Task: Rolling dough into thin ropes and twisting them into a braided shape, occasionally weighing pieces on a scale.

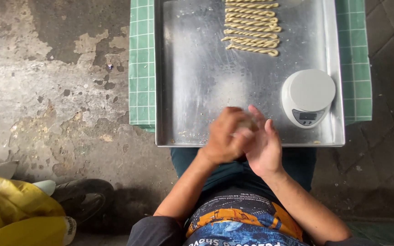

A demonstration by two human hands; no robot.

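Both hands press together (palms closed) around pale dough.

A single head-worn camera looks straight down from above the person's lap, fairly near. It takes in the flat silver metal tray at top centre, the worn grey concrete floor left, and dark paving at right.

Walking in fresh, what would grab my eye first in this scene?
Probably the two hands pressed together at the near edge of the metal tray, the left hand and right hand cupping a small pale lump of dough. Next, the neat row of twisted dough sticks at the tray's far end, and the round white kitchen scale on its right side.
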